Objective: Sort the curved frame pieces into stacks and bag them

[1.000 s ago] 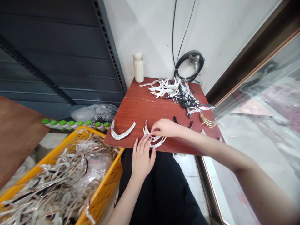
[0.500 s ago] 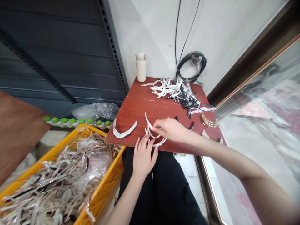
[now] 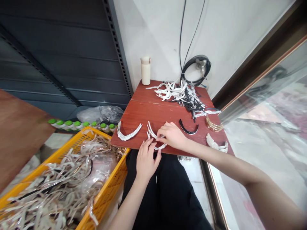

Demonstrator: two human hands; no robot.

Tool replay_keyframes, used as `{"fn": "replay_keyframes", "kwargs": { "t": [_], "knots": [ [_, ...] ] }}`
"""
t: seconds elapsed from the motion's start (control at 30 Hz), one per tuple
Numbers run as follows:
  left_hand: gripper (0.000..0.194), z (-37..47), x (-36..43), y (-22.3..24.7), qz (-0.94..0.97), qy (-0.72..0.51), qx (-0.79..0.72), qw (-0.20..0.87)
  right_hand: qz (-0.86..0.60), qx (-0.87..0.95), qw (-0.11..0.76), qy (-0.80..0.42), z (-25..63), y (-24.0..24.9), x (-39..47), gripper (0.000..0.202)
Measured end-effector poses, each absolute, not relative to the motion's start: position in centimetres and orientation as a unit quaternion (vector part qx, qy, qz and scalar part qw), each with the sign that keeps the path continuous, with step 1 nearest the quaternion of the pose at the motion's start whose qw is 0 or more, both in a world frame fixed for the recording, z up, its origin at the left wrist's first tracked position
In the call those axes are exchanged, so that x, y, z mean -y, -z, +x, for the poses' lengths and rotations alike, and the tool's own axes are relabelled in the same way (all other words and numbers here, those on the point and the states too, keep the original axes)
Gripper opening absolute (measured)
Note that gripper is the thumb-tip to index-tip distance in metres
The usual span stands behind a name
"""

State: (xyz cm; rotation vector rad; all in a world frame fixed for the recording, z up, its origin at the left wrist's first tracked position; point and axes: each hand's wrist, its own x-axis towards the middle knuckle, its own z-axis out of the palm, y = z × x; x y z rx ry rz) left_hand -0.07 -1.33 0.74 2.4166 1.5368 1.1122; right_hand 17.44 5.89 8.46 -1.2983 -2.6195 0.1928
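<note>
Both hands work at the near edge of a reddish-brown bench [image 3: 153,111], over a loose group of white curved strips [image 3: 151,131]. The strips lie on the bench with their bend toward the person, some ends showing beyond the fingertips.

The left hand [image 3: 146,159] reaches up from below, palm down, its fingers slightly spread and the tips touching the left side of the group. The right hand [image 3: 173,136] comes in from the right with its fingers bent and close together over the strips; whether they pinch one cannot be told, as the hand covers that spot.

To the left of the group lies a curved white bundle [image 3: 128,137], apart from the hands. To the right are a black curved bundle [image 3: 188,131], some gold-coloured curved pieces [image 3: 214,126] near the right edge, and a few pale strips [image 3: 212,143] nearer the person. Farther back is a tangled pile of white and black strips [image 3: 171,91]. A cream bottle [image 3: 145,73] stands upright at the far left corner, and a coil of black cable [image 3: 183,76] is against the wall. Beside the bench, on the left, a yellow basket [image 3: 109,188] holds many tangled strips.
</note>
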Motion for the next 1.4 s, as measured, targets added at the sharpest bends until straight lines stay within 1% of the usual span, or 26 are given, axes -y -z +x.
{"fn": "replay_keyframes", "kwargs": {
  "t": [0.1, 0.23, 0.43, 0.53, 0.63, 0.7, 0.77, 0.87, 0.93, 1.0, 1.1, 1.2, 1.27, 1.3, 1.33, 1.4],
  "knots": [
    [0.031, 0.0, 1.4, -0.8, 0.784, -0.366, -0.500, 0.033, -0.448, 0.882, 0.111, -0.094, 17.8, -8.6, -6.8, 0.019],
    [0.032, 0.0, 1.4, -0.9, 0.786, -0.363, -0.500, 0.029, -0.407, 0.899, 0.087, -0.138, 17.9, -8.4, -7.2, 0.010],
    [0.033, 0.0, 1.3, -0.8, 0.788, -0.363, -0.497, 0.022, -0.371, 0.908, 0.112, -0.159, 17.7, -8.3, -6.8, 0.018],
    [0.036, 0.0, 1.4, -0.7, 0.791, -0.358, -0.496, 0.016, -0.388, 0.890, 0.163, -0.174, 19.0, -9.0, -8.1, 0.024],
    [0.039, 0.0, 1.4, -0.9, 0.796, -0.342, -0.500, 0.016, -0.474, 0.827, 0.249, -0.169, 21.4, -10.0, -10.7, 0.026],
    [0.041, 0.0, 1.4, -1.1, 0.798, -0.332, -0.503, 0.018, -0.525, 0.783, 0.273, -0.191, 22.9, -10.6, -12.5, 0.024],
    [0.042, 0.0, 1.4, -1.1, 0.800, -0.325, -0.503, 0.018, -0.531, 0.776, 0.251, -0.232, 23.8, -10.9, -13.5, 0.021],
    [0.041, 0.1, 1.4, -1.0, 0.802, -0.320, -0.505, 0.016, -0.435, 0.840, 0.178, -0.270, 23.4, -10.7, -13.2, 0.019],
    [0.040, 0.0, 1.3, -0.9, 0.803, -0.318, -0.504, 0.012, -0.350, 0.889, 0.133, -0.262, 22.2, -10.3, -12.0, 0.018],
    [0.041, 0.0, 1.2, -0.8, 0.806, -0.315, -0.501, 0.005, -0.303, 0.917, 0.103, -0.238, 20.8, -9.9, -10.6, 0.015],
    [0.041, -0.1, 1.1, -0.6, 0.807, -0.318, -0.497, -0.006, -0.277, 0.932, 0.081, -0.222, 19.4, -9.4, -9.2, 0.012],
    [0.040, -0.1, 1.1, -0.6, 0.804, -0.327, -0.496, -0.010, -0.253, 0.930, 0.081, -0.253, 19.3, -9.3, -9.5, 0.012],
    [0.038, 0.0, 1.1, -0.6, 0.805, -0.329, -0.493, -0.010, -0.266, 0.922, 0.092, -0.267, 19.8, -9.5, -10.9, 0.013],
    [0.038, 0.0, 1.1, -0.7, 0.806, -0.330, -0.491, -0.010, -0.295, 0.915, 0.100, -0.255, 20.2, -9.7, -11.9, 0.013],
    [0.037, 0.0, 1.1, -0.7, 0.806, -0.331, -0.491, -0.010, -0.346, 0.904, 0.104, -0.228, 20.7, -9.9, -13.0, 0.014],
    [0.036, 0.1, 1.1, -0.8, 0.804, -0.336, -0.491, -0.011, -0.486, 0.858, 0.097, -0.137, 21.5, -10.3, -15.7, 0.017]
  ]
}}
